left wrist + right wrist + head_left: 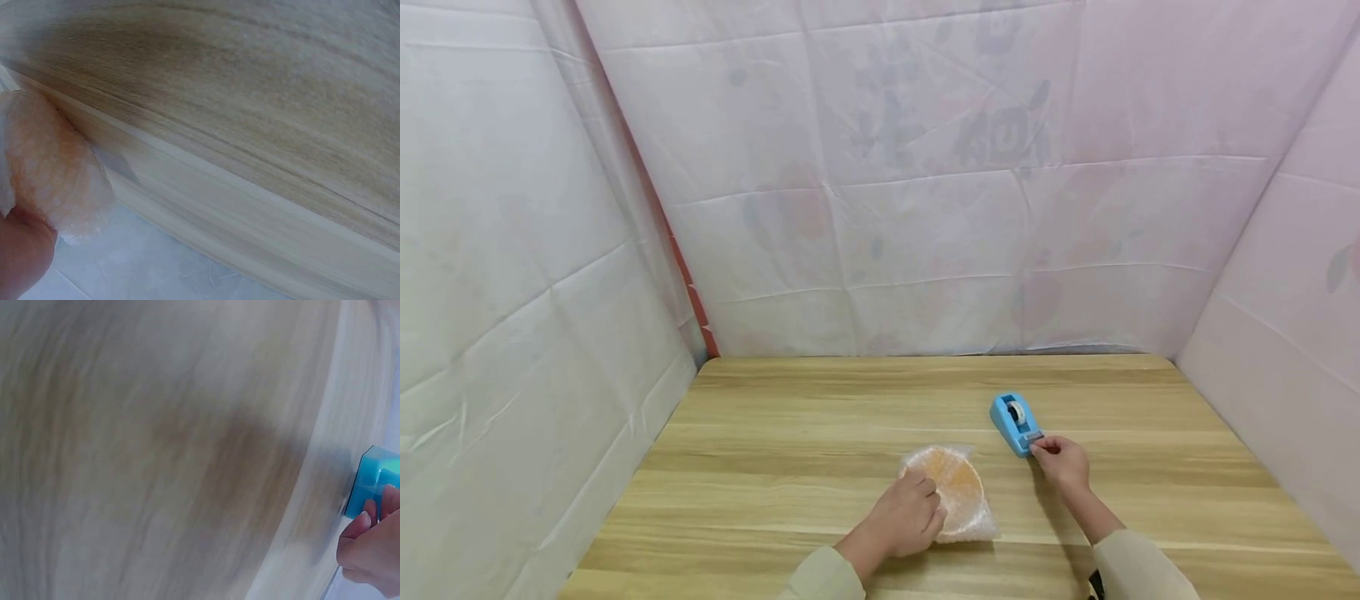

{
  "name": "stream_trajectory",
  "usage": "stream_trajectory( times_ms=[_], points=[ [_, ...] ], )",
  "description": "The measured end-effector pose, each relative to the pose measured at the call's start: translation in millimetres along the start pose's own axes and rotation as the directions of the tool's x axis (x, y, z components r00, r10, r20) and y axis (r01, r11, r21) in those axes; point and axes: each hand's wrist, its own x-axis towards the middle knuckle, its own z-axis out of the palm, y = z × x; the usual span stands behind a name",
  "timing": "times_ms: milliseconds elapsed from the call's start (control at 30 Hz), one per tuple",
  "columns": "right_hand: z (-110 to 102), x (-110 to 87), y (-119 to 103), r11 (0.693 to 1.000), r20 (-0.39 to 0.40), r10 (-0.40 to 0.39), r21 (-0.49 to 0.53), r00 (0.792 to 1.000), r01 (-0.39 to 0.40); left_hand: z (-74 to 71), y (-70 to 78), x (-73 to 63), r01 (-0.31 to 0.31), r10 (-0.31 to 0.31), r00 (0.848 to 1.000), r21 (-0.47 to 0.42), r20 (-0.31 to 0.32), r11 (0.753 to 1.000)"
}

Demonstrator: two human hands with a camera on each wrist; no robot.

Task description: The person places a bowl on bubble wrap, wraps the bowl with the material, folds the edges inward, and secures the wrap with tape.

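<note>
Two hands apart: left hand (pixel 904 517) grips bubble-wrapped disc (pixel 961 487), right hand (pixel 1064 463) pinches front of tape dispenser (pixel 1004 424). We judge disc light, slippery, possibly fragile; hold at rim.

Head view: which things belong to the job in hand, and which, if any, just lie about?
In the job:
- bubble-wrapped orange disc, held by the left hand
- blue tape dispenser, touched by the right hand

Surroundings only:
- wooden table
- pale sheets

From the near side, the head camera looks down over the table (pixel 760 467). Closer, tilted wrist views share it.
</note>
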Motion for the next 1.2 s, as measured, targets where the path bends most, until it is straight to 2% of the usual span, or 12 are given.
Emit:
stream_trajectory(
  times_ms=[167,433,633,967,1200],
  points=[
    [1,-0.3,1,0.997,-0.025,-0.054,-0.048,0.998,0.053,1.7,-0.5,-0.3,-0.001,0.001,1.000,0.000,-0.004,1.000],
    [1,2.4,1,0.994,-0.015,-0.077,-0.084,0.997,0.075,0.1,-0.7,0.0,-0.002,0.002,1.000,0.002,-0.017,1.000],
    [0,4.2,0,0.995,0.004,-0.065,-0.081,0.998,0.065,-0.7,-0.7,0.1,-0.005,0.005,1.000,0.003,-0.016,1.000],
    [-4,6.3,-12,0.990,0.020,-0.038,-0.135,0.999,0.040,2.2,-1.2,2.6,0.007,-0.007,1.000,-0.006,-0.002,1.000],
    [-2,7.2,-7,0.978,0.033,-0.126,-0.165,0.991,0.130,2.3,-1.4,3.3,0.016,-0.016,1.000,-0.010,0.016,1.000]
  ],
)
